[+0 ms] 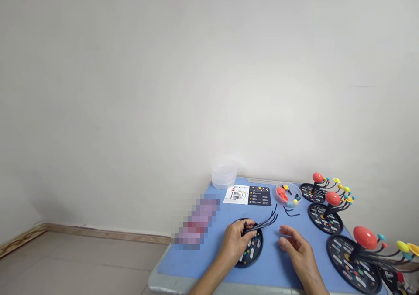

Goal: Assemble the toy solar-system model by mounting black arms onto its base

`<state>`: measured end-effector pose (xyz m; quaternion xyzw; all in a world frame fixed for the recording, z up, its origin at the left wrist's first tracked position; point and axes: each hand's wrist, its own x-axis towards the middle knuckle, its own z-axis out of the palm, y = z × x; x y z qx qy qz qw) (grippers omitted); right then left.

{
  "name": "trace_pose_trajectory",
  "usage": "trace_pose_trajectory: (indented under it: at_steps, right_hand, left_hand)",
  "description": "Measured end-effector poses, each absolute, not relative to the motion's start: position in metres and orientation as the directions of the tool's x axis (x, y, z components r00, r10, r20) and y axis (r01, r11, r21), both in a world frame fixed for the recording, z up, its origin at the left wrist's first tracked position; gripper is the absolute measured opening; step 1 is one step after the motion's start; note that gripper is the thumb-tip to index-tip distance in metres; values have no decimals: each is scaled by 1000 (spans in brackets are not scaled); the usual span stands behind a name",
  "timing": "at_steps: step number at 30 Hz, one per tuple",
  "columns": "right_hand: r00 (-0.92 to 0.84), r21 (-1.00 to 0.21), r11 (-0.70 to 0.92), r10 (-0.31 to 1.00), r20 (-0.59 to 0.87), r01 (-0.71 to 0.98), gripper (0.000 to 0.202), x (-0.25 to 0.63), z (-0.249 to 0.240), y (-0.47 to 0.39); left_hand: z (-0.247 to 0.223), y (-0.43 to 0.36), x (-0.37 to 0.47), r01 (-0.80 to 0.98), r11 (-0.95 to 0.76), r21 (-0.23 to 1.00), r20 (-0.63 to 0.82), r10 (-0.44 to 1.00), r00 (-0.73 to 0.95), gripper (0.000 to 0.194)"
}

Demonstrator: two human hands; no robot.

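My left hand is closed around the post end of several thin black curved rods. They fan out to the right over a round black base printed with coloured planets and white labels. The hand covers part of this base, and how the rods join the post is hidden. To the right of the base, my right hand is held apart from it with fingers curved and spread, nothing between them. A few loose black rods lie on the table beyond it.
Three solar system models with red balls stand along the right edge. A clear dish of small parts, an instruction sheet and a clear tub sit at the back. A blurred pink item lies left on the blue table.
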<state>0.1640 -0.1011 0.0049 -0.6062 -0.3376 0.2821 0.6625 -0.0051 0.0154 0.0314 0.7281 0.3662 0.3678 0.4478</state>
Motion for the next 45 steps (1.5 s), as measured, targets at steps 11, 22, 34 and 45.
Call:
trace_pose_trajectory:
  at_steps: [11,22,34,45]
  right_hand:
    - [614,-994,102,782,104,38,45,163,3,-101]
    - [674,-995,103,735,71,-7,48,161,6,-100]
    - [654,-988,108,756,9,-110,56,161,19,-92]
    - [531,-987,28,845,-61,-157,50,161,47,-87]
  left_hand:
    - [34,15,-3,258,-379,889,234,859,456,16]
    - [34,11,-5,221,-372,902,239,855,460,19]
    - [37,11,-7,201,-377,904,238,835,496,20]
    - [34,13,-6,214,-405,889,263,834,484,23]
